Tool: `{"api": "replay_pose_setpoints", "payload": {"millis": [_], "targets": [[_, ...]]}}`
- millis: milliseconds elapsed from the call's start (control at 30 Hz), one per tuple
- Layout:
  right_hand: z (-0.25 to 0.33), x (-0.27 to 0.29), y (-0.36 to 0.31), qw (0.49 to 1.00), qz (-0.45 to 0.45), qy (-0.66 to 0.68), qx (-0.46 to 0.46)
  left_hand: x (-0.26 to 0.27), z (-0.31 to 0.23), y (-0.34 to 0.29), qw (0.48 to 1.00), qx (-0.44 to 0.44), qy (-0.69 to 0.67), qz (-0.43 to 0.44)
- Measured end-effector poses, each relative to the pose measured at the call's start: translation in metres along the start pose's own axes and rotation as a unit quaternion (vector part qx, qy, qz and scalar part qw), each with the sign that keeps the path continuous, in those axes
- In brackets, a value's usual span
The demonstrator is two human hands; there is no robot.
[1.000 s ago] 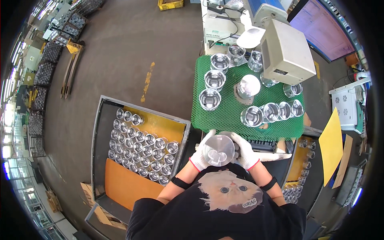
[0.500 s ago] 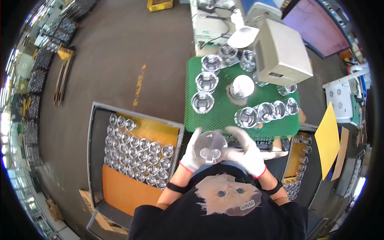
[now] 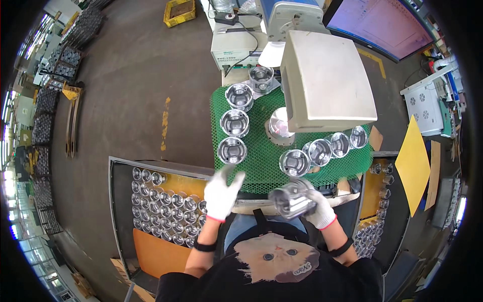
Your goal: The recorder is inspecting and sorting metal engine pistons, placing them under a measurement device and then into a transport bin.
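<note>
We've got 1 shiny metal piston (image 3: 291, 198) in our right hand (image 3: 317, 209), gloved white w/ a red cuff; fingers wrap its far side, so it's gripped tight, tilted on its side, low & just in front of our chest. Our left hand (image 3: 223, 194), same kind of glove, is off the piston, well apart to its left, lifted w/ palm facing away & fingers spread wide, holding nothing.

Both forearms come up from the lower edge, bare below the cuffs; left wrist has a black band (image 3: 205, 246), right forearm angles in from the right w/ another dark band.

Just beyond both hands lies a green mesh mat (image 3: 261, 161). On it, ahead of the left hand, 3 open-topped pistons (image 3: 234, 123) stand in a column; ahead of the right hand, a row of 4 more (image 3: 322, 151) runs off to the right. Between them sits a round metal part on a disc (image 3: 278, 126).

Over the mat's far right is a beige box-shaped machine housing (image 3: 327, 80). Left of & below the left hand, a grey tray w/ orange liner (image 3: 166, 241) holds many small pistons packed in rows. Right of the right hand, a yellow flat sheet (image 3: 413, 163), kite-like in shape, leans near another bin of parts (image 3: 375, 211). Far ahead, a yellow crate (image 3: 181, 11) sits on the floor.
</note>
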State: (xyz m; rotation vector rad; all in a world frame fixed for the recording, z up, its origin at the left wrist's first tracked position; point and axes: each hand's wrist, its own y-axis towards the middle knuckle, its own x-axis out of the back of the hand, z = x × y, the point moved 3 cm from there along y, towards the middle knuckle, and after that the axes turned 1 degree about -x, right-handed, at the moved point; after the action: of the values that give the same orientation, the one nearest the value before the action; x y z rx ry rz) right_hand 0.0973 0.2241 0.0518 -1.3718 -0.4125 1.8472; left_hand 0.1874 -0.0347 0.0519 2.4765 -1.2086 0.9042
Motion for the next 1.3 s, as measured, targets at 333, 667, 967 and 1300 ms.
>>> {"api": "replay_pose_setpoints", "payload": {"millis": [333,667,967,1300], "targets": [[0.049,0.023,-0.012,0.989,-0.054,0.106,0.086,-0.162,-0.046,0.137,0.948,-0.262,0.181,0.019],[0.133,0.071,0.148,0.681,-0.15,-0.65,0.302,-0.041,-0.03,0.076,0.938,-0.02,-0.346,-0.019],[0.11,-0.07,0.18,0.496,-0.139,-0.731,0.447,0.039,0.118,-0.111,0.809,0.29,-0.507,-0.062],[0.106,-0.072,0.16,0.464,-0.222,-0.791,0.332,0.06,0.155,-0.223,0.71,0.413,-0.542,-0.177]]}}
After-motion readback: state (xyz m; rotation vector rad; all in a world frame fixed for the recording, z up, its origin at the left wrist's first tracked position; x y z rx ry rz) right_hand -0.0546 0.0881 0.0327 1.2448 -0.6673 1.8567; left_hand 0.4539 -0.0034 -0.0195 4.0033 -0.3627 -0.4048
